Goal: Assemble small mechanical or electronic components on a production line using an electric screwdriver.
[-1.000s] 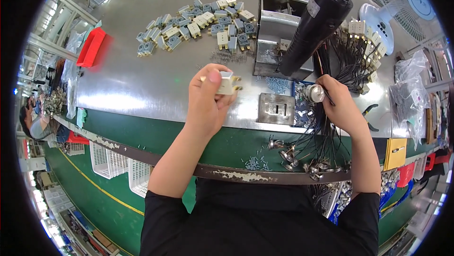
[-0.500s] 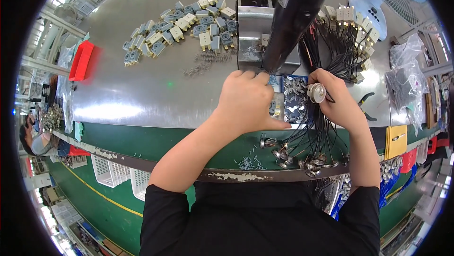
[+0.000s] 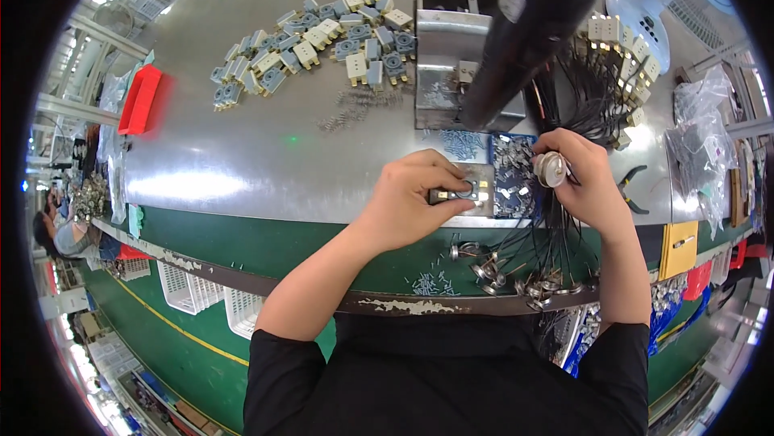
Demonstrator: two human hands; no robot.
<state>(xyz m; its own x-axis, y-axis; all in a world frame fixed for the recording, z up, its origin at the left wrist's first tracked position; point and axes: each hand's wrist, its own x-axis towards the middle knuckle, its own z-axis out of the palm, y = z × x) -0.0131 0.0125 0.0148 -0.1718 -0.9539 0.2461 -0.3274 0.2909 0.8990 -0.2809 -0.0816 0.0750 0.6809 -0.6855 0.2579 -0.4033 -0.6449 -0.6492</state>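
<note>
My left hand point(image 3: 407, 202) is closed around a small grey housing with brass-coloured contacts point(image 3: 463, 193), its thumb and fingertips on either side. That piece lies on a metal plate point(image 3: 484, 206) at the bench's front edge. My right hand point(image 3: 584, 178) is closed on a round metal part point(image 3: 551, 168) with a dark wire, held over the right side of a blue tray point(image 3: 493, 150) of small metal pieces. A thick black cylindrical tool point(image 3: 524, 41) hangs slanting above both hands. Small bluish screws point(image 3: 461, 144) lie between the tray and the left hand.
Grey and cream plug housings point(image 3: 322, 37) and springs point(image 3: 355, 107) are spread at far left. A metal box point(image 3: 451, 29) stands behind the hands. Black cables point(image 3: 584, 105), pliers point(image 3: 634, 188) and a fan point(image 3: 641, 25) lie right. Wired round metal parts point(image 3: 548, 283) rest at the front ledge.
My left hand has come down from beside the black tool's lower end to the grey housing. The black tool sits further right. My right hand still holds the round metal part, tilted slightly differently.
</note>
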